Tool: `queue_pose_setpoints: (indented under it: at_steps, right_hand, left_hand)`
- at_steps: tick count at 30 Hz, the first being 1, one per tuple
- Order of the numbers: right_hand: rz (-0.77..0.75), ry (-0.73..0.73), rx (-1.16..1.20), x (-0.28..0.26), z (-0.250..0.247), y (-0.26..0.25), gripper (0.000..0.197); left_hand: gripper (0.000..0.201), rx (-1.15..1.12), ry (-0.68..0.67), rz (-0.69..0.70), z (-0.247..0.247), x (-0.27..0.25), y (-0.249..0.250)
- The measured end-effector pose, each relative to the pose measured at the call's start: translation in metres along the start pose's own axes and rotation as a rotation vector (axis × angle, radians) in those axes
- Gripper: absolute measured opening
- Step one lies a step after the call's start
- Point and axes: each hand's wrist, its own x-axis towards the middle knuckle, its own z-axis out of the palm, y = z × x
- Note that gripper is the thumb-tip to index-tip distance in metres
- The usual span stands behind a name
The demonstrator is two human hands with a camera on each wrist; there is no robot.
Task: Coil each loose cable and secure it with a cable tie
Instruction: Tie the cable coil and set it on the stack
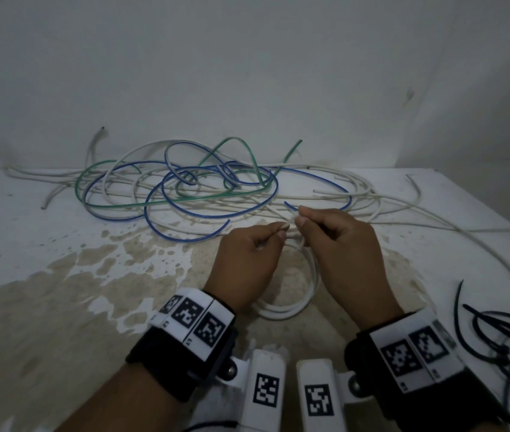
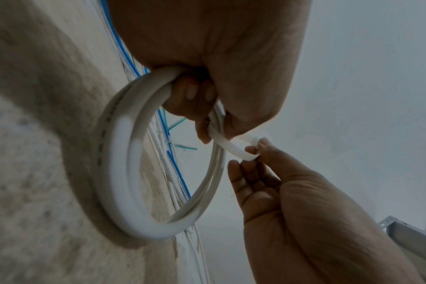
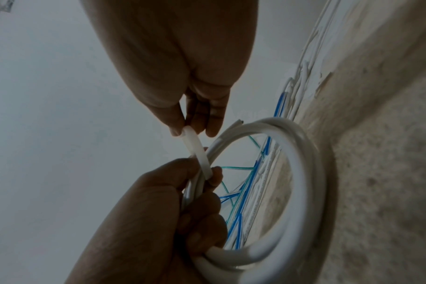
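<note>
A white cable wound into a small coil point(image 1: 291, 308) hangs between both hands above the stained tabletop point(image 1: 60, 307). My left hand point(image 1: 281, 231) grips the coil's top, fingers curled round the strands point(image 2: 119, 173). A flat white cable tie point(image 2: 234, 149) loops around the strands beside those fingers. My right hand point(image 1: 302, 219) pinches the tie's free end between thumb and fingertips point(image 3: 175, 130). In the right wrist view the tie point(image 3: 197, 151) runs from that pinch down to the coil point(image 3: 302, 173), where it meets the left hand point(image 3: 158, 211).
A loose tangle of blue point(image 1: 210, 213), green point(image 1: 153, 202) and white cables point(image 1: 356, 194) lies behind the hands, against the wall. Long white strands trail off right point(image 1: 481, 247). Several thin black ties or cords point(image 1: 503, 341) lie at the near right.
</note>
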Motion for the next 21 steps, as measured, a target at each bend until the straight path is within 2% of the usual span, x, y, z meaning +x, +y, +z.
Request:
queue_pose_setpoints:
  at_steps: [10,13,16,21]
  right_hand:
    - [0.064,-0.036,0.059,0.0009,0.0002,0.0027,0.018]
    - [0.079,-0.054,0.054,-0.0001,0.0004,0.0012,0.017]
    - [0.089,-0.005,0.082,-0.0009,0.0007,-0.0014,0.013]
    - [0.093,0.066,0.037,-0.0023,0.0013,-0.0030,0.016]
  left_hand:
    - [0.022,0.046,-0.017,0.086,0.0022,-0.0026,0.0024]
    - [0.029,0.061,0.000,0.118,0.0033,-0.0054,0.0046]
    - [0.021,0.046,0.045,0.063,0.0036,-0.0033,0.0034]
    - [0.023,0.000,0.049,-0.022,0.0016,-0.0011,0.0011]
